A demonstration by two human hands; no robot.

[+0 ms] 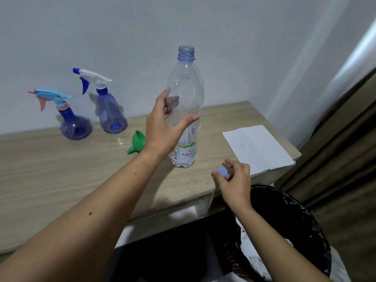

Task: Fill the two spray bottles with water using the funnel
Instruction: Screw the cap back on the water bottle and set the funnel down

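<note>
Two blue spray bottles stand upright far left by the wall: a round-bellied one (74, 124) with a pink-and-blue head, and a cone-shaped one (110, 112) with a white-and-blue head. A green funnel (136, 143) lies on its side nearer, just right.

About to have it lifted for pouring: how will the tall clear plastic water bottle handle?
The tall clear plastic water bottle looks mostly empty, water only near the base, so probably light. Tall and narrow, with its blue neck uncapped, it may tip and spill if nudged. Its thin walls would likely flex under a firm squeeze.
</note>
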